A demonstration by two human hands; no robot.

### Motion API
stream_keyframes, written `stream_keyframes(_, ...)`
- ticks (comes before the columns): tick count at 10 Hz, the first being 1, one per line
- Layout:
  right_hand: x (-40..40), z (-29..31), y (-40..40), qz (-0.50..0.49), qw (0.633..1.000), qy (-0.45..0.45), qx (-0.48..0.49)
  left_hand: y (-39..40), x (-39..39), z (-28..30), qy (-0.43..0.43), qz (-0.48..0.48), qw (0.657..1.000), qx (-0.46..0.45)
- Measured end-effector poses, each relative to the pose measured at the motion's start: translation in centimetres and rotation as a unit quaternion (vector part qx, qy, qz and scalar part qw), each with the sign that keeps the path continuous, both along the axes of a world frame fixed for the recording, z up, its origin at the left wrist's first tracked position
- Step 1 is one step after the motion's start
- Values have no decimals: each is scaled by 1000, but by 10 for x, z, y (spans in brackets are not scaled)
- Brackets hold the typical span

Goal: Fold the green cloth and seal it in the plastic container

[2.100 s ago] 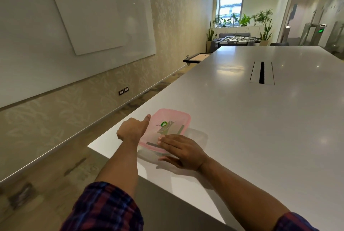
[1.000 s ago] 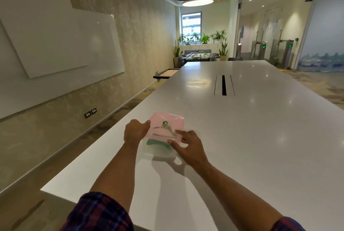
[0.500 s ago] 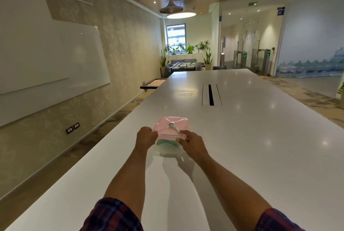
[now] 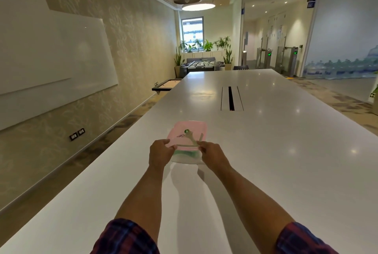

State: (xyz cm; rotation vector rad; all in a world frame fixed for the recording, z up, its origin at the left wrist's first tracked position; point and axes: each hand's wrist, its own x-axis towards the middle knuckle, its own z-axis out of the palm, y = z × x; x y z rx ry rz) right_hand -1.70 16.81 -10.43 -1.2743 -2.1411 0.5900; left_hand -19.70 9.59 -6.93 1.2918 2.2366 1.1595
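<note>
A clear plastic container (image 4: pixel 185 158) with a translucent pink lid (image 4: pixel 189 133) is held just above the long white table (image 4: pixel 286 151), straight ahead of me. The green cloth (image 4: pixel 187 153) shows through the near wall, folded inside under the lid. My left hand (image 4: pixel 159 152) grips the container's near left corner, thumb on the lid. The near right corner is gripped by my right hand (image 4: pixel 211 154), fingers on the lid's edge. The lid sits on the container; whether it is fully pressed down I cannot tell.
The table's left edge (image 4: pixel 122 141) runs close beside my left arm, with floor below. A cable slot (image 4: pixel 231 98) lies farther along the table's middle. Whiteboards hang on the left wall; plants and a foosball table stand at the far end.
My view has swung from the table's corner to along its length. My right hand went from lying flat on the lid to gripping the near right corner. Both hands now hold the container.
</note>
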Motion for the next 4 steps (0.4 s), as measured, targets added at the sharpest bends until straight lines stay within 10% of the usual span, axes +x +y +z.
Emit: stream_keyframes(4,38,8,-22,-30,966,-148,211,-9,33,1,332,6,942,45)
